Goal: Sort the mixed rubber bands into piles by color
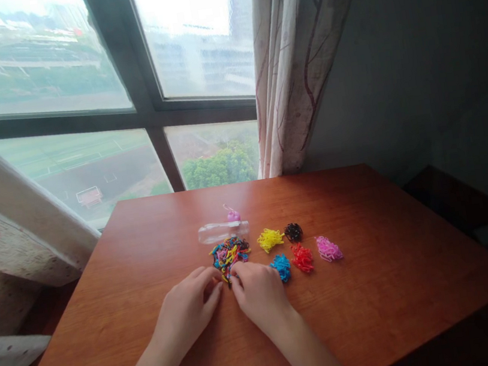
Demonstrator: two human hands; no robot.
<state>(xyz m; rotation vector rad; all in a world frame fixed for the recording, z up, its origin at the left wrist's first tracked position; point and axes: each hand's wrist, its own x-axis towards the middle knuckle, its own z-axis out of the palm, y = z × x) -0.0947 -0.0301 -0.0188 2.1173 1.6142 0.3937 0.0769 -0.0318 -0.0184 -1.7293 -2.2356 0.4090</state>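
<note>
From the head camera, your left hand [187, 307] and right hand [257, 292] rest on the wooden table [398, 282], fingertips drawn together at the near edge of the mixed pile [230, 253] of coloured loops. Both hands are loosely curled, fingers bent inward. The tips hide whether either one pinches a loop, so you cannot tell. The mixed pile lies straight ahead, just beyond the fingertips and about equally close to each hand. The blue heap [282, 267] sits just beside your right hand. The red heap [302, 258], yellow heap [270, 239], black heap [293, 232] and pink heap [328, 248] spread rightward, all nearer that hand. A clear packet [222, 231] lies crosswise behind the mixed pile.
</note>
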